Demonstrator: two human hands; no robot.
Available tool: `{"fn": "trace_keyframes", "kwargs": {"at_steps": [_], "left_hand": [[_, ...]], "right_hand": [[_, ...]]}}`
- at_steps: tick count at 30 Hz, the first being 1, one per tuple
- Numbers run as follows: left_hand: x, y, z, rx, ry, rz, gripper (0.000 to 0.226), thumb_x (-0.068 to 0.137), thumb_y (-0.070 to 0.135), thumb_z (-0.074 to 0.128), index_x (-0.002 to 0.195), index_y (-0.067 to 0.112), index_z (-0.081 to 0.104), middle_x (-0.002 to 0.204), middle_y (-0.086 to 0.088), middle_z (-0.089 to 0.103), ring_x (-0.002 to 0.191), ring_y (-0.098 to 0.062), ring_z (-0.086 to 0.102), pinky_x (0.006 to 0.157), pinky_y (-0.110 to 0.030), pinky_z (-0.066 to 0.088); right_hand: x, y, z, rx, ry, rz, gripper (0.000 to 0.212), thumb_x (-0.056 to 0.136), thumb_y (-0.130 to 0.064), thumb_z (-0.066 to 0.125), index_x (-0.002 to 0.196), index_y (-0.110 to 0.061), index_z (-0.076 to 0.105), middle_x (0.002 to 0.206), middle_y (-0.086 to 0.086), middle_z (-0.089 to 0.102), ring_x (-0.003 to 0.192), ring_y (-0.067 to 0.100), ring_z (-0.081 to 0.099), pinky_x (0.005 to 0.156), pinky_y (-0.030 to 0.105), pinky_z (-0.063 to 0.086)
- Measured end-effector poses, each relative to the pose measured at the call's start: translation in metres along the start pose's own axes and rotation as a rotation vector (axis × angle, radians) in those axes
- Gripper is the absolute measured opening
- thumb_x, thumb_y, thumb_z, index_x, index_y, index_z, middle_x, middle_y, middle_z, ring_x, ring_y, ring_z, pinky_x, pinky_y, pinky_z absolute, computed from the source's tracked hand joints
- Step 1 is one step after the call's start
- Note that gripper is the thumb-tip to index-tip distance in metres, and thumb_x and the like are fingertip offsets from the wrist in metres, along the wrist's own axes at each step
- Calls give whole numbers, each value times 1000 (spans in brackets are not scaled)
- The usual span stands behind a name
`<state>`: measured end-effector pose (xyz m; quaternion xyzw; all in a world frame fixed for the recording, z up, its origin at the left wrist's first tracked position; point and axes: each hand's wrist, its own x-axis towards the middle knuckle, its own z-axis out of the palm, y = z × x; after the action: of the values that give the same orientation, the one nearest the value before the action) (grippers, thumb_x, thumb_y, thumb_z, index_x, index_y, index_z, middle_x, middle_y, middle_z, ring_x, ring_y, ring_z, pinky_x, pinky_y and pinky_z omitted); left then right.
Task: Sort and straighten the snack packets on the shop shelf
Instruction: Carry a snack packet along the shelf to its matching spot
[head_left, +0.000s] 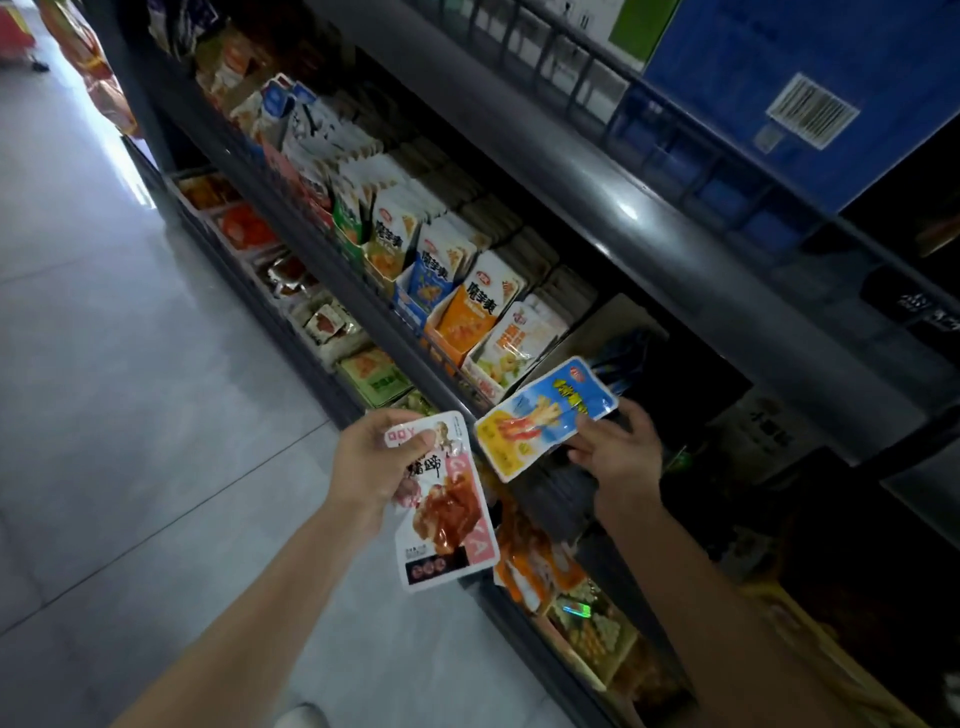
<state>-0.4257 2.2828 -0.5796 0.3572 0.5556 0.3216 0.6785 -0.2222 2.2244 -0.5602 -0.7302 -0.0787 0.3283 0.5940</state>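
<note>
Head view: a pink-and-white snack packet (447, 519), printed with braised meat, is held upright in the left hand (374, 457), pinched near its top by the curled fingers (418, 441). A tilted blue-and-yellow snack packet (540, 415) is gripped at its near right edge by the right hand (618, 452), just beside the first. Both are held before the dark shop shelf (597, 197), where rows of packets (472, 312) are stood in display boxes. Grey floor tiles (130, 389) are seen at the left.
</note>
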Motion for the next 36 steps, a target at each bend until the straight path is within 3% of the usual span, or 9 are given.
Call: {"fn": "trace_keyframes", "kwargs": {"at_steps": [2,6,9,12,17,21,25,30,36], "left_hand": [[12,4,6,25,7,18,16,77,2,71,76,15,62,66,-10,65,40,-19,53,30,-19,35],[28,8,22,0,-22,65,20,76,2,72,73,18,62,66,-2,67,45,-11,61,35,-18,42],[33,6,31,-17,-45,60,19,76,2,72,73,18,63,60,3,69,48,-12,65,45,-27,49],[35,2,34,-12,-51,50,19,76,2,72,73,18,64,68,-1,69,54,-15,67,48,-27,52],[39,-4,33,-3,-64,59,17,76,0,71,74,16,64,76,-7,69,64,-24,66,54,-30,53],[39,-9,33,-17,-79,46,22,75,-1,72,69,19,65,65,-2,70,60,-21,66,58,-33,53],[41,-11,32,-18,-87,40,23,76,-1,71,67,19,64,57,3,70,53,-14,67,51,-27,52],[44,-8,31,-18,-91,34,17,75,1,72,72,17,64,65,-1,70,53,-14,67,45,-25,51],[46,-5,29,-21,-85,33,17,76,2,72,72,17,64,62,0,71,51,-15,67,39,-21,47]], "right_hand": [[21,-11,-2,-28,55,-70,37,86,0,62,116,-17,48,78,-1,64,59,9,61,41,12,48],[49,-18,0,-139,150,-190,41,86,-2,63,125,1,51,95,14,63,67,17,62,42,12,48],[62,-13,0,-209,210,-279,43,85,-3,63,126,-4,52,111,20,63,80,26,63,57,29,56],[69,1,-1,-387,211,-331,29,86,-7,63,113,1,59,108,20,65,89,35,64,77,51,55],[69,28,0,-486,152,-297,30,85,-10,64,115,-14,57,85,1,68,80,15,64,69,30,48],[77,25,5,-704,124,-369,28,86,-16,64,114,-17,59,91,3,72,90,24,66,73,38,53],[86,12,5,-1046,198,-544,23,84,-30,66,104,-19,66,94,6,72,86,29,65,65,31,44],[93,7,-3,-1082,364,-523,28,94,-26,51,115,-14,64,106,22,66,92,38,60,67,33,36],[98,9,-6,-1219,372,-498,30,94,-27,50,119,-13,60,113,20,63,100,35,59,72,33,40]]}}
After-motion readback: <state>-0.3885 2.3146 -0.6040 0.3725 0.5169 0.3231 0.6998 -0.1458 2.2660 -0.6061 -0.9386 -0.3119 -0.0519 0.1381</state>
